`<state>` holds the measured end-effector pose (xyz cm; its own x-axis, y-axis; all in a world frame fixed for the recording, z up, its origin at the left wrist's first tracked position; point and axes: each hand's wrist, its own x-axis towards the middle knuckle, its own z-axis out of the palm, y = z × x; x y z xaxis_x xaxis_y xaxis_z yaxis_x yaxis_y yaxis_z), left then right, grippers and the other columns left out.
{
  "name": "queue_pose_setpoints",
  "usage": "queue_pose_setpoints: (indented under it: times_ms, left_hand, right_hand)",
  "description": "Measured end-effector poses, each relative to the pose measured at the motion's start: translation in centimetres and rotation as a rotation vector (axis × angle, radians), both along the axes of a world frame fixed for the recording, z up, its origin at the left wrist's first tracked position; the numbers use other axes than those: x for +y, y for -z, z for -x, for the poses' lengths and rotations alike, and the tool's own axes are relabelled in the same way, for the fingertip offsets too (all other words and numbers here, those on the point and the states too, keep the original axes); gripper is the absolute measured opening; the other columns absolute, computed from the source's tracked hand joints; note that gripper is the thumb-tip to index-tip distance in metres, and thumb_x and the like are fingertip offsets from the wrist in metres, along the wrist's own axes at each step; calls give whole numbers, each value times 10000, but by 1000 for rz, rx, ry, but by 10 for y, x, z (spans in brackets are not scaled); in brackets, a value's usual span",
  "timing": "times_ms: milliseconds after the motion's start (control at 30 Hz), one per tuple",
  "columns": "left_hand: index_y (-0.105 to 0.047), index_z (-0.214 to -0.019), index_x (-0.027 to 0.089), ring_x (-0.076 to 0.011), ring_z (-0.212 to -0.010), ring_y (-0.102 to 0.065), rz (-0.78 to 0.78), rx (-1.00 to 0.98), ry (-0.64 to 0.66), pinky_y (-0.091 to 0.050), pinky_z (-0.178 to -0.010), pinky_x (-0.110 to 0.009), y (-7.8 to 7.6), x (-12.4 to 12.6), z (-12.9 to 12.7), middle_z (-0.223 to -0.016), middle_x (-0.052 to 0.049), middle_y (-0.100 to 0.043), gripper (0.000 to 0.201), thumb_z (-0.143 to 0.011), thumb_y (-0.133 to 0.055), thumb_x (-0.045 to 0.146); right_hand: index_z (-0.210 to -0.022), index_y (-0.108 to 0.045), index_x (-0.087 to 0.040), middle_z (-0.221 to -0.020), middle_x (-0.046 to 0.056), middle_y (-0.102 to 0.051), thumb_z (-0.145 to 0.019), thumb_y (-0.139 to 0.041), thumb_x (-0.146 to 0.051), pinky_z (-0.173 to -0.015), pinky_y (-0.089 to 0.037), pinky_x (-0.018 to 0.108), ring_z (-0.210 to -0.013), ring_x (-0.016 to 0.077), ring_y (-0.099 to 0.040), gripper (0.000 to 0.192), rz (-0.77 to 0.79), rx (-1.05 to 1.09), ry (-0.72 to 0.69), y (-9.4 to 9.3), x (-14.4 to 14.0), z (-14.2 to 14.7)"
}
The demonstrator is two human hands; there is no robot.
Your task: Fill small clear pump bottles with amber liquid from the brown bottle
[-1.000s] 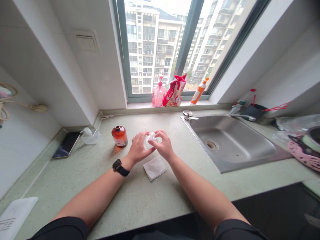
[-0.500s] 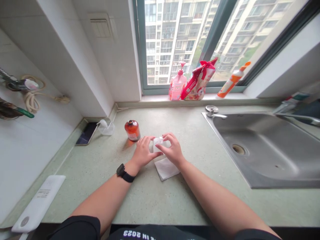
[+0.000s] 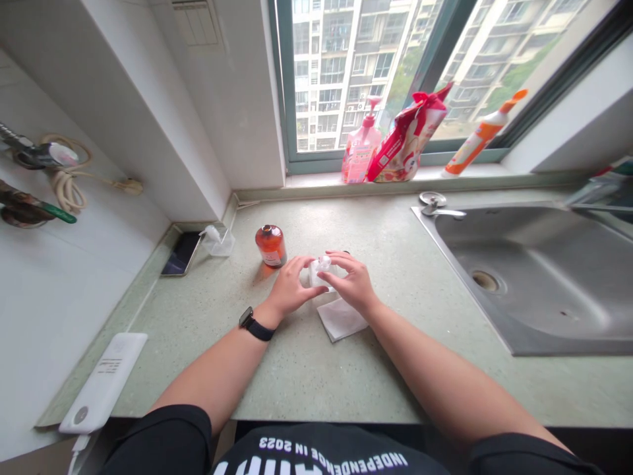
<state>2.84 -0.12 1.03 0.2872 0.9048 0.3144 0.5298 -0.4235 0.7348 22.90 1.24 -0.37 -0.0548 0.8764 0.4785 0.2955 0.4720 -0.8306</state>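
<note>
A small clear container (image 3: 313,280) with a white, crumpled-looking piece (image 3: 323,265) at its top is between my hands on the counter. My left hand (image 3: 291,290) curves round the container's left side, thumb in front and fingers behind. My right hand (image 3: 353,284) closes on the white piece between thumb and fingers; its exact kind is too small to tell. A folded white sheet (image 3: 341,320) lies just in front, partly under my right wrist. Close to my left fingertips stands an uncapped amber bottle (image 3: 271,249). Behind my right fingers a small dark object (image 3: 347,253) barely shows.
At the left are a phone (image 3: 181,253), a clear plastic box (image 3: 219,243) with a white piece on it, and a white power bank (image 3: 105,379). A steel sink (image 3: 519,284) is at right. A pink pump bottle (image 3: 362,153), red bag (image 3: 410,142) and orange-white bottle (image 3: 479,142) line the windowsill.
The view has tipped downward and shifted a little left. My hands stay round the container; the white piece shows more clearly, and a dark object now peeks out behind my right hand.
</note>
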Motion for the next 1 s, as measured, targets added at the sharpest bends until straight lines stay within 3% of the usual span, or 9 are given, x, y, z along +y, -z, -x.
queue_pose_setpoints:
  times_ms: [200,300,467,600,833,1000]
  left_hand:
    - [-656,-1305,226,-289,-1167,-696,-39,10,11,-542,-1074,-432,-1,1,0,-1224,-79,-724,621,-816,-939,483]
    - [-654,-1310,226,-284,-1157,-697,-47,5,8,-543,-1068,-423,0,1,1,-1225,-79,-720,632,-816,-937,501]
    - [-654,-1313,238,-299,-1179,-693,-33,10,-15,-537,-1088,-446,1,0,1,-1242,-85,-718,651,-808,-936,537]
    - [-652,-1319,239,-300,-1192,-687,-41,4,-23,-529,-1102,-452,3,0,1,-1253,-86,-717,644,-820,-924,543]
    - [-642,-1336,236,-289,-1178,-696,-50,-18,-11,-548,-1080,-439,5,0,-1,-1249,-85,-715,614,-854,-902,515]
    - [-636,-1340,227,-296,-1212,-687,-74,7,-18,-544,-1094,-440,4,0,-1,-1275,-92,-710,643,-837,-919,512]
  right_hand:
    - [-1130,-837,-320,-1230,75,-826,-891,-812,-462,-1158,-540,574,-1284,325,-719,279,31,-22,-80,-2,-1,-6]
    - [-1259,-777,-329,-1320,71,-785,-907,-792,-475,-1147,-555,555,-1299,301,-698,381,44,-4,-39,-3,-2,-12]
    - [-1138,-750,-299,-1207,73,-748,-936,-741,-467,-1069,-609,510,-1233,277,-691,262,34,55,14,-3,-4,-23]
    - [-1088,-761,-301,-1259,92,-716,-947,-732,-456,-1144,-546,552,-1274,303,-662,212,-9,-43,-41,-4,-7,-18]
    - [-1134,-768,-303,-1321,102,-696,-890,-809,-532,-1173,-512,586,-1328,338,-628,337,17,-44,-45,-2,-4,3]
    - [-1309,-699,-324,-1339,88,-672,-892,-807,-560,-1119,-579,539,-1315,294,-643,492,96,83,-30,5,0,-10]
